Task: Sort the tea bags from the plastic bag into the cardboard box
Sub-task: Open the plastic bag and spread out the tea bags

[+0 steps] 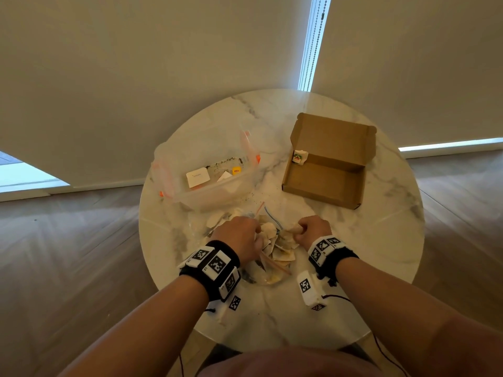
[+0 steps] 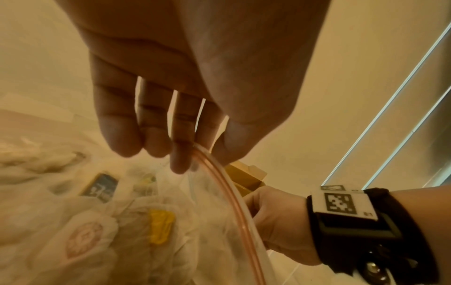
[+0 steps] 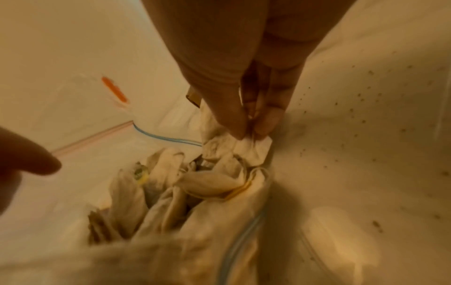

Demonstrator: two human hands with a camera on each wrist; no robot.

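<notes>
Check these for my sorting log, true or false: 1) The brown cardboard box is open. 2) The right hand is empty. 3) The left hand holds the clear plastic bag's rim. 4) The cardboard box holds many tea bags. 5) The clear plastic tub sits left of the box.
1) The brown cardboard box is open: true.
2) The right hand is empty: false; it pinches a crumpled white tea bag.
3) The left hand holds the clear plastic bag by its rim: true.
4) The box holds many tea bags: false; one shows.
5) The clear plastic tub sits left of the box: true.
</notes>
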